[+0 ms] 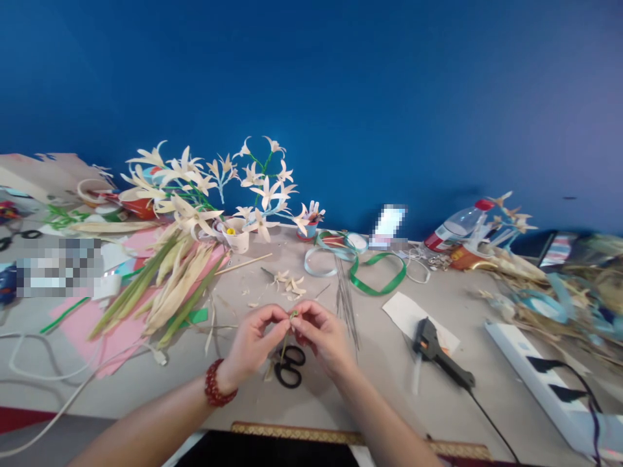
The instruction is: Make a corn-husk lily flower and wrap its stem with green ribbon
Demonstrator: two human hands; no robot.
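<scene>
Presently, left hand (254,340) and right hand (324,340) pinching one small green piece (294,314) near black-handled scissors (291,366) — best worked with light, even pressure.

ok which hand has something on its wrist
The left hand, with a red bracelet around its wrist; the wrist of the right hand is bare.

Landmark: black scissors (289,366); their blades cannot be made out. Just beyond them, the small green piece (293,315) pinched between left hand (253,336) and right hand (325,337) is partly covered by fingertips; form indeterminable. Far left of the scissors, a pixelated object (61,267) is unidentifiable. Far right of them, the power strip (516,358) is cut off by the picture's edge.
</scene>
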